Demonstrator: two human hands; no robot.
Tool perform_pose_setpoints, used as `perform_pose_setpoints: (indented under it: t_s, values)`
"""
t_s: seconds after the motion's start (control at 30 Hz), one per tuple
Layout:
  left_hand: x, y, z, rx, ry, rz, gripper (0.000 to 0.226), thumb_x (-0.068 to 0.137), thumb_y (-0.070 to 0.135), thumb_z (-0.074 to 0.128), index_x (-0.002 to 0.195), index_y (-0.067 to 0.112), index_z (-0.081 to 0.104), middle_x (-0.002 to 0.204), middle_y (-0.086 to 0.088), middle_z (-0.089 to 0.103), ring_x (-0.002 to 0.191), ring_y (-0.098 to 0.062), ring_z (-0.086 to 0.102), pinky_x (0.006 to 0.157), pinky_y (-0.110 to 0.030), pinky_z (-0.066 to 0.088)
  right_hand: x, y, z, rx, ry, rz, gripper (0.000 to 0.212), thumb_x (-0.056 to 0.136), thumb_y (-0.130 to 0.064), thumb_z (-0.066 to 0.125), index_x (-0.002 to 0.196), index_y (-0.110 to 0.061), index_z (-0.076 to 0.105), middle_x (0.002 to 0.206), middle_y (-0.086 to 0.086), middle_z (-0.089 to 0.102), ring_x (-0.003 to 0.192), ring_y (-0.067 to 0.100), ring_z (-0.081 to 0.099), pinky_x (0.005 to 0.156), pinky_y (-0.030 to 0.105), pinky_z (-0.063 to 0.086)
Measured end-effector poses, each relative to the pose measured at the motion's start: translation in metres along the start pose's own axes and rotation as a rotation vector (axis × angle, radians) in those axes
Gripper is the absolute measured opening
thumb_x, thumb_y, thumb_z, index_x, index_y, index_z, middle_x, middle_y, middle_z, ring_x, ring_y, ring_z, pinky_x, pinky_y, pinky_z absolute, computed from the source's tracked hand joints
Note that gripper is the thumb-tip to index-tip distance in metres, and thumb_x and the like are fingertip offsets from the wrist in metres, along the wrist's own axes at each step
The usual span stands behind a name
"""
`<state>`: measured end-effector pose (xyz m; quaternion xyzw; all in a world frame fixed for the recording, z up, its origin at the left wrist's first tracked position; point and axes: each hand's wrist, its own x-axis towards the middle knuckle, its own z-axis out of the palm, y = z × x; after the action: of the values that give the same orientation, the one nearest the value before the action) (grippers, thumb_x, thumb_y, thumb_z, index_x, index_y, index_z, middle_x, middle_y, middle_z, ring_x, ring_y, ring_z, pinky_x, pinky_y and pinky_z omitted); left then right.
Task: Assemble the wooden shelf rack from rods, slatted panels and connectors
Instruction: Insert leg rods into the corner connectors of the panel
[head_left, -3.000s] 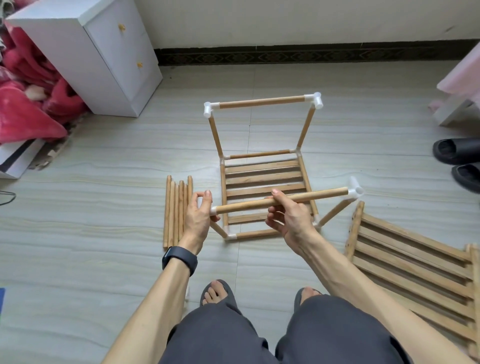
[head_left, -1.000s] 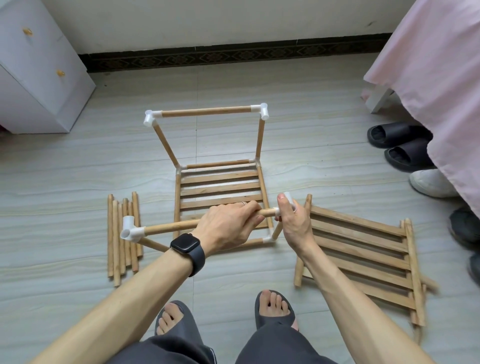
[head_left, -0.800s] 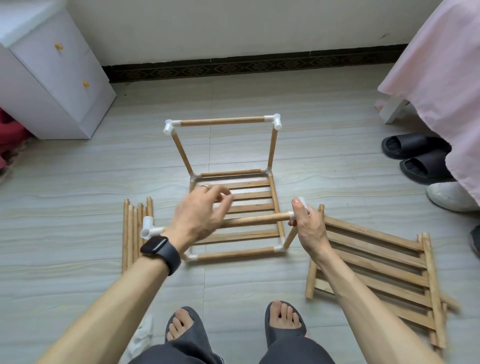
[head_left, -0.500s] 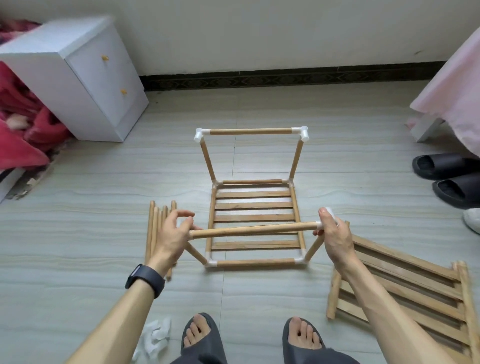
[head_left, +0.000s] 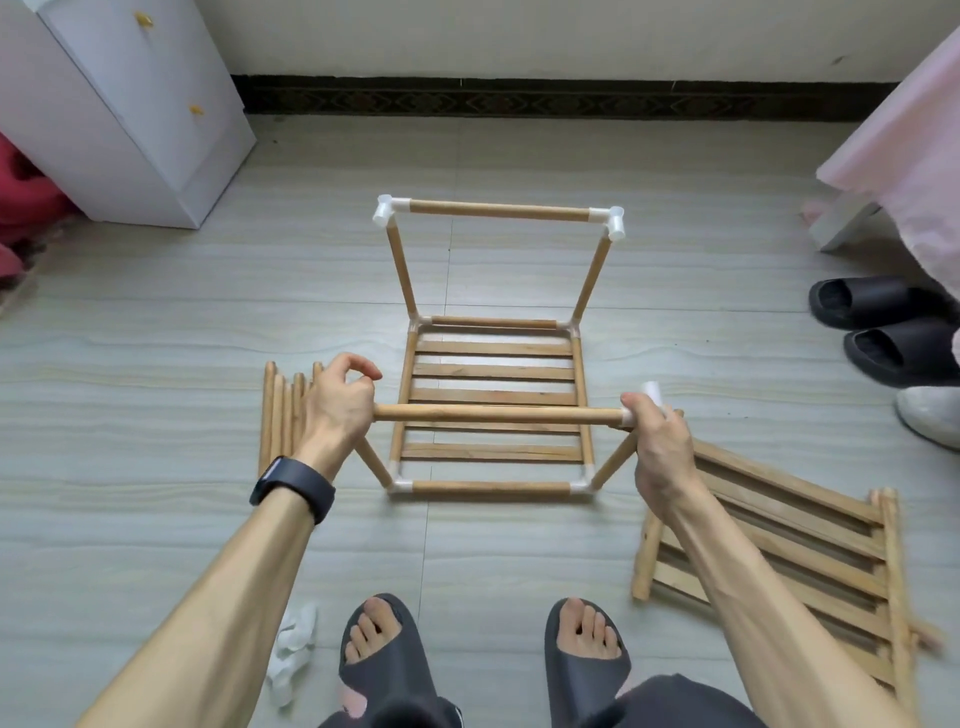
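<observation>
Bare floor (head_left: 156, 322) lies open at my front left, between the white cabinet (head_left: 130, 104) and the loose rods (head_left: 276, 415). The half-built rack (head_left: 493, 358) fills the middle, its near rod (head_left: 493, 414) barring the way between my left hand (head_left: 340, 405) and right hand (head_left: 660, 447). A spare slatted panel (head_left: 810, 561) and black slippers (head_left: 872, 306) crowd the right.

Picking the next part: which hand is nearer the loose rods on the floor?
Left. The left hand grips the rod at its end, just by the loose rods. The right hand holds the connector at the other end, across the frame.
</observation>
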<state>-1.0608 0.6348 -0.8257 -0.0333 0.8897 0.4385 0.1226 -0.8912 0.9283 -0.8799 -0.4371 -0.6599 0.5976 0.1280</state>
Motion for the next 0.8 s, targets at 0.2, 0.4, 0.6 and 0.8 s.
perform_pose_setpoints:
  t_s: [0.2,0.4,0.6,0.8]
  values:
    - [-0.004,0.004,0.003,0.006,0.008,0.009,0.024,0.090,0.012,0.044,0.084,0.028,0.060,0.071,-0.004,0.058,0.073,-0.031,0.062,0.080,-0.054,0.058,0.018,-0.011,0.004,-0.013,-0.042,-0.023,0.034,0.071,-0.067,0.054,0.063,-0.038,0.071,0.080,0.004,0.067,0.117,0.031,0.057,0.123,0.057,0.016]
    - [-0.014,0.004,0.000,-0.011,0.023,0.039,0.024,0.095,0.010,0.046,0.091,0.029,0.059,0.081,-0.007,0.063,0.066,-0.027,0.061,0.069,-0.048,0.057,0.011,-0.011,-0.006,-0.059,-0.101,-0.055,0.052,0.077,-0.070,0.052,0.070,-0.022,0.068,0.075,-0.008,0.073,0.115,0.029,0.062,0.119,0.052,0.024]
    - [-0.021,0.001,0.002,-0.012,0.044,0.055,0.020,0.100,0.013,0.041,0.098,0.021,0.058,0.073,-0.011,0.063,0.056,-0.026,0.064,0.056,-0.042,0.058,-0.003,-0.025,-0.005,-0.188,-0.052,-0.131,0.049,0.081,-0.064,0.039,0.080,-0.018,0.055,0.075,0.003,0.070,0.095,0.025,0.065,0.114,0.065,0.030]
    - [-0.022,0.018,-0.014,0.540,0.008,0.142,0.026,0.104,0.028,0.032,0.110,0.019,0.056,0.103,-0.010,0.065,0.091,-0.024,0.054,0.085,-0.039,0.036,-0.011,-0.040,-0.014,-0.281,-0.130,-0.015,0.078,0.073,-0.085,0.036,0.110,-0.020,0.060,0.103,0.001,0.072,0.113,0.023,0.060,0.119,0.057,0.026]
